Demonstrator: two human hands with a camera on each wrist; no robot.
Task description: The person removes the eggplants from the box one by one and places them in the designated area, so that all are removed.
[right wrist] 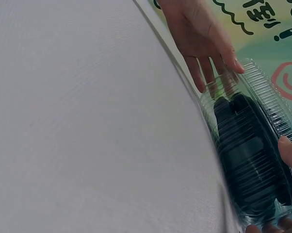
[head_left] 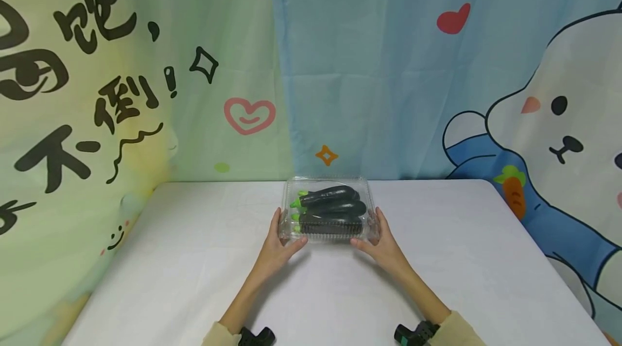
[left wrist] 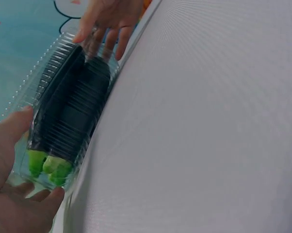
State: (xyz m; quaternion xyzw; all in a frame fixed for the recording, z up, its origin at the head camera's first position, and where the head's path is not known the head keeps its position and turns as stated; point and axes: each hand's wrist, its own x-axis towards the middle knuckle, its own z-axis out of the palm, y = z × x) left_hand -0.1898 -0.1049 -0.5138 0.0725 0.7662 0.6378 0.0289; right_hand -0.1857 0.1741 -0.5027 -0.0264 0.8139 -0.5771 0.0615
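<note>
A clear plastic clamshell box [head_left: 330, 237] is near the far edge of the white table, with several dark eggplants [head_left: 335, 208] inside, their green stem ends to the left. My left hand [head_left: 276, 248] grips its left end, thumb at the near edge and fingers along the side. At the opposite end my right hand [head_left: 386, 246] holds it the same way. In the left wrist view the left hand [left wrist: 15, 189] has its thumb on the ribbed side and fingers around the end. Whether the box touches the table I cannot tell.
The white table [head_left: 194, 281] spreads around the box and toward me. Behind it hangs a printed cloth [head_left: 335, 65] with black lettering on the left and a cartoon animal on the right. Black wrist cameras sit by both sleeves.
</note>
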